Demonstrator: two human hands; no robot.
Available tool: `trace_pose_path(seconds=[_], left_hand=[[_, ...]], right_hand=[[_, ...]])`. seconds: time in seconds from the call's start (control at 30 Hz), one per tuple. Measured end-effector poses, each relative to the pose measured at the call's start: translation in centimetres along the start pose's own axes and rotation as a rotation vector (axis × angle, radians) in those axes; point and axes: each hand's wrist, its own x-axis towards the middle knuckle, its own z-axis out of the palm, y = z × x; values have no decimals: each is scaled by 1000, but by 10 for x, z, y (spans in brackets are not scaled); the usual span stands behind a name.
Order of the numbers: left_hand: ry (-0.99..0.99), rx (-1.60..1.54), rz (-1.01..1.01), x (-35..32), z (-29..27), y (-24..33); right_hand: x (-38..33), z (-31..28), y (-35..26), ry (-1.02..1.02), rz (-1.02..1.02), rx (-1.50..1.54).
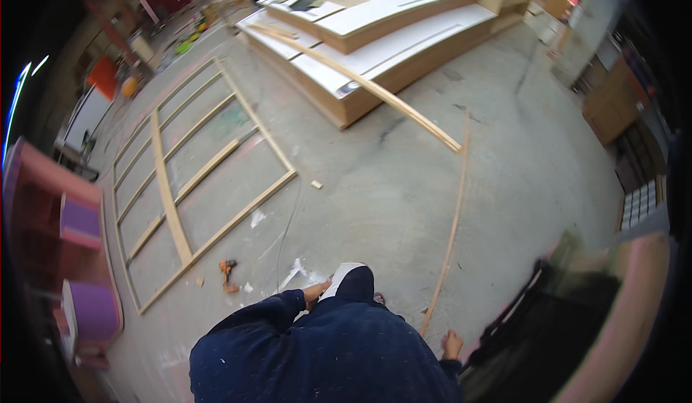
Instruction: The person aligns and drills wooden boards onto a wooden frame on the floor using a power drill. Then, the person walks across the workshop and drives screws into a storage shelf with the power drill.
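The right hand [452,344] hung low at the person's side, just beside the near end of a long thin strip of pale wood [451,230]. Whether its fingers were curled onto the strip or only next to it could not be told from this view. The strip lay on the grey concrete floor [375,194] with its long axis running away from the person, its near end by the right hand and its far end pointing up toward the stepped platform of plywood with white tops [389,42]; it bowed slightly along its length. The left hand [315,293] was drawn in against the body, touching a white and dark shoe [347,280]; its grasp was also hidden.

A second, thicker curved wooden batten [367,86] leaned from the platform's lower step down to the floor, its lower end just beside the far end of the thin strip. To the left, well apart, a large rectangular frame of light timber battens [189,179] lay flat on the floor. A small orange power drill [228,269] rested near the frame's nearest corner, and a small wooden offcut [316,184] lay beside its right corner. Pink and purple shelving [79,223] stood at the far left.
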Motion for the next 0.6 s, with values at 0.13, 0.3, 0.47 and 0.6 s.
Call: trace_pose_path(seconds=[0.13,0.3,0.47,0.6], left_hand=[[72,-7,-19,16,20,87],[113,1,166,61,58,187],[161,299,-116,121,105,254],[159,440,-83,111,151,320]], right_hand=[[74,10,-133,21,-119,150],[136,5,-223,-20,-304,-35],[197,4,-230,-233,-331,-355],[245,31,-291,-212,-314,-268]])
